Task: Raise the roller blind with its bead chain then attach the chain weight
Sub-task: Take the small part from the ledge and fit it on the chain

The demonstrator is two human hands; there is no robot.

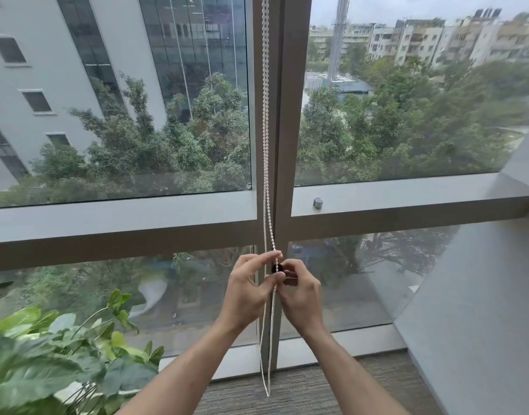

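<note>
We are judging the blind already raised and the weight step in hand: left hand (247, 290) fingers pinching the bead chain (266, 145) before the central mullion (282, 115), right hand (300, 295) fingers gripping a small dark weight (277, 268). Next, seating beads squarely.

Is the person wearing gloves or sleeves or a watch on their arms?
No. Both the left hand and the right hand are bare, without gloves, and no rings show. The forearms are uncovered as far as the picture reaches, with no sleeves, watch or bracelet on either wrist.
</note>
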